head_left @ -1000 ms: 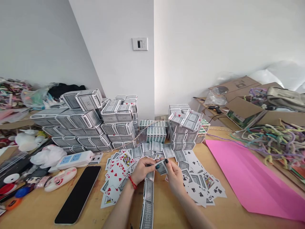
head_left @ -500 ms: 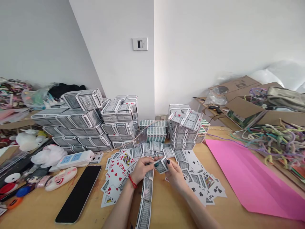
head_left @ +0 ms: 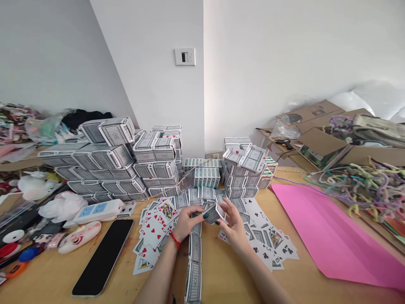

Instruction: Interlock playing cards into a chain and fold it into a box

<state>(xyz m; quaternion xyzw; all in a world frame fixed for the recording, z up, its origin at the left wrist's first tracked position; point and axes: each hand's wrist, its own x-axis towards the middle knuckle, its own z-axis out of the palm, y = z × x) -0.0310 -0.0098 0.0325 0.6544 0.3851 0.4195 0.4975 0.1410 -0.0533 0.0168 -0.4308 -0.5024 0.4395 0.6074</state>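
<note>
A grey-backed playing card [head_left: 211, 214] with a bent-up right end is between my hands. My left hand [head_left: 186, 223] pinches its left side under a dark-nailed thumb. At the right end, the thumb and fingers of my right hand [head_left: 234, 223] are curved around the bent white edge. A strip of joined, folded cards [head_left: 194, 249] runs from beneath my left hand toward me. Heart cards [head_left: 155, 228] lie fanned out left of my hands, and club cards [head_left: 262, 251] to the right. Behind my fingers is a row of grey-backed cards [head_left: 196, 195].
Tall stacks of card-built blocks [head_left: 117, 162] stand at the back left, with a smaller stack [head_left: 243, 181] at the right. A phone [head_left: 104, 257], a power strip [head_left: 98, 211] and pink paper [head_left: 329, 236] lie on the table. Pipe cleaners [head_left: 370, 190] are heaped far right.
My right hand's fingers have opened wider and moved around the card's right end, which now stands bent up. My left hand keeps its pinch. The folded strip has shifted slightly.
</note>
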